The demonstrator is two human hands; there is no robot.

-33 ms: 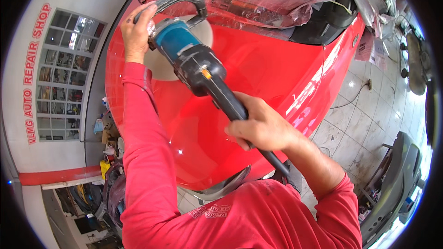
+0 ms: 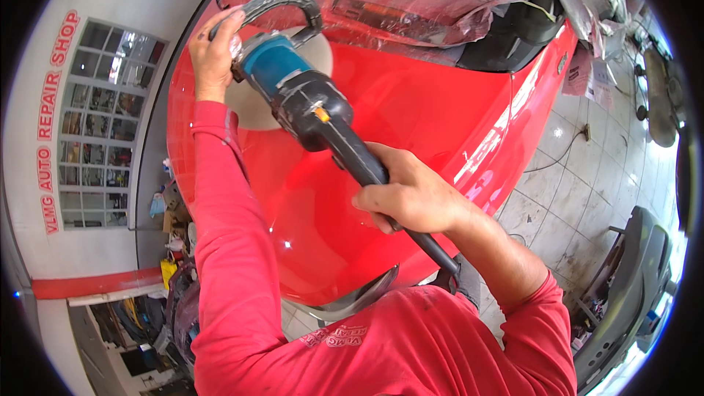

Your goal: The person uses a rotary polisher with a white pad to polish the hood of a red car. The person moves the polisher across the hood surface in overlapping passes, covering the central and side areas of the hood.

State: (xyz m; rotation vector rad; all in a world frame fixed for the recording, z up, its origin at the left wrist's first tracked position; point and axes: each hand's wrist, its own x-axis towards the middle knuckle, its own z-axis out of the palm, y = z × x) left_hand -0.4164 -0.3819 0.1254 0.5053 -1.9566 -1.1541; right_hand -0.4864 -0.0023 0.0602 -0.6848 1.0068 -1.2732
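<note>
A blue and black polisher (image 2: 277, 66) lies slantwise over the glossy red hood (image 2: 418, 103) of a car. Its wide pale round pad (image 2: 318, 53) rests on the paint, partly hidden beneath the machine's head. At the far left, my left hand (image 2: 213, 55) is closed on the end of the curved black loop handle, beside the metal gear head. My right hand (image 2: 414, 191) wraps around the long rear grip, the thumb lying across it. From the grip's end a thick black cord sleeve (image 2: 434, 251) runs down toward my body.
Newspaper and plastic film (image 2: 403, 7) mask the windshield area. A black side mirror (image 2: 513, 33) stands at the far right of the hood. A headlight (image 2: 359, 295) sits close to my body. Right of the car are a tiled floor (image 2: 579, 183) and a grey bumper (image 2: 623, 286).
The polisher and both hands have shifted very slightly to the left in the picture. Both grips are unchanged.
</note>
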